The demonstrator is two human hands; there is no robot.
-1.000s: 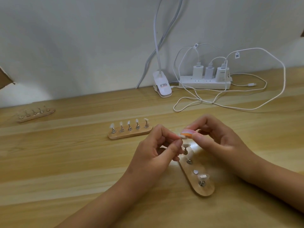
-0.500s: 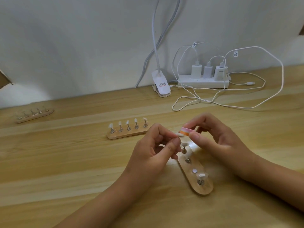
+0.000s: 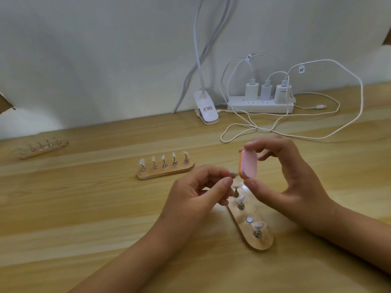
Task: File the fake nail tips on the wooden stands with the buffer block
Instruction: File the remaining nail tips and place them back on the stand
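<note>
pink and orange, the small oval buffer block (image 3: 248, 164) stands up on its end in the right hand (image 3: 292, 182), with the thumb under it and the fingers on top. the left hand (image 3: 198, 191) pinches a tiny thing just beside the low edge of the block. it is too blurry for me to be sure, but i think it is a fake nail tip on its peg. both hands are up above the far end of the near wooden stand (image 3: 261, 244), which lies on the pale wooden table (image 3: 84, 208).

on that stand i count three white nail tips (image 3: 258, 225) on metal pegs and one bare silver spot (image 3: 249, 219). i think the pinched tip belongs there.

i cannot tell which tips are filed. a middle wooden stand (image 3: 165, 175) with five white tips sits further back, and no hand touches it. a far wooden stand (image 3: 42, 150) lies off to the left by the wall. my guess is that the job is partway through the near stand, with two more stands to do.
</note>
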